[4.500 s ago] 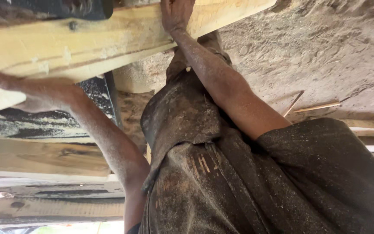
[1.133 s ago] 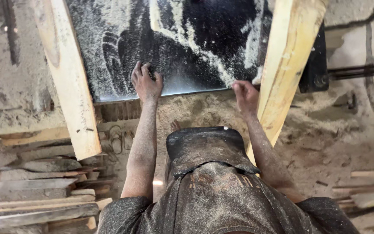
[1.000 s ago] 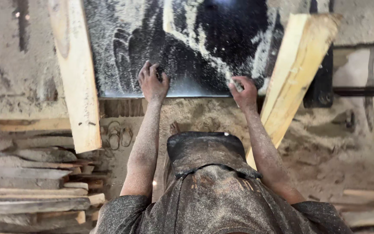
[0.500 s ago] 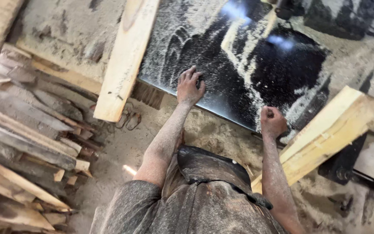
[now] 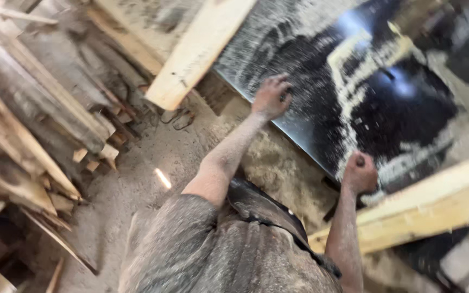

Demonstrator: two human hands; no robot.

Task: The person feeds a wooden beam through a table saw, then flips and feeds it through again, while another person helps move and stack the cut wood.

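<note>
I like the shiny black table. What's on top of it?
The black table has pale sawdust scattered over it. The left hand presses on it, the right hand rests at its edge, and two wooden planks lie across, hiding what's beneath.

You wear a short-sleeved grey shirt (image 5: 191,249) dusted all over with fine sawdust, a dark apron or strap (image 5: 270,209) running across your front, and your bare forearms, your left hand (image 5: 271,96) and your right hand (image 5: 359,172) carry the same pale coating of wood dust.
</note>
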